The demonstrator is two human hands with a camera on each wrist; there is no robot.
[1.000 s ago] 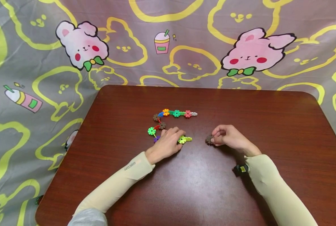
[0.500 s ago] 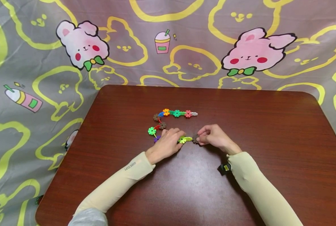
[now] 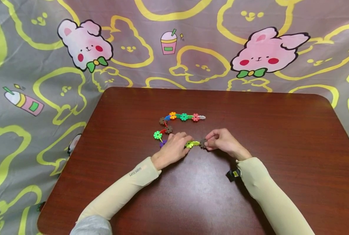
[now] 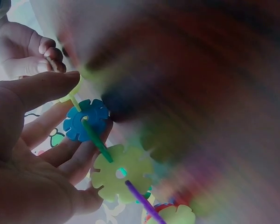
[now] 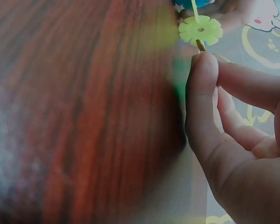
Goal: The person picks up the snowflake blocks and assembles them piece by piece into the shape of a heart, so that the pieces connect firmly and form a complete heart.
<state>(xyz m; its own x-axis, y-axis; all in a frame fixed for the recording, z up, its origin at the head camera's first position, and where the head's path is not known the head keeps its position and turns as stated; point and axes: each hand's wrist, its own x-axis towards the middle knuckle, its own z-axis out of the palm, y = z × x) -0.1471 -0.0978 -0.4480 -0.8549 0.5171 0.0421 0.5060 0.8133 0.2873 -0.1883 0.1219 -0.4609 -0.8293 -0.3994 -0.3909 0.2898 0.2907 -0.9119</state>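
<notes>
A curving chain of colourful notched snowflake discs (image 3: 183, 117) lies on the table, bending round from a white disc at its far end. My left hand (image 3: 173, 148) grips the near stretch of it, hiding several discs from above. In the left wrist view, thumb and fingers close about a yellow disc and a blue disc (image 4: 86, 120), with a pale green disc (image 4: 107, 175) below. My right hand (image 3: 222, 143) pinches a brown snowflake disc (image 3: 202, 143) between thumb and index finger. Its edge meets the yellow-green disc (image 5: 200, 30) at the chain's near end; how deep it sits is unclear.
The brown wooden table (image 3: 265, 120) has rounded corners and a shiny surface. A grey patterned cloth (image 3: 203, 36) hangs behind it and along its left side. A small black device (image 3: 233, 175) is strapped at the right wrist.
My right hand has moved left with the brown disc, bringing it from a gap away up to the yellow-green end disc. The left hand has stayed in place on the chain.
</notes>
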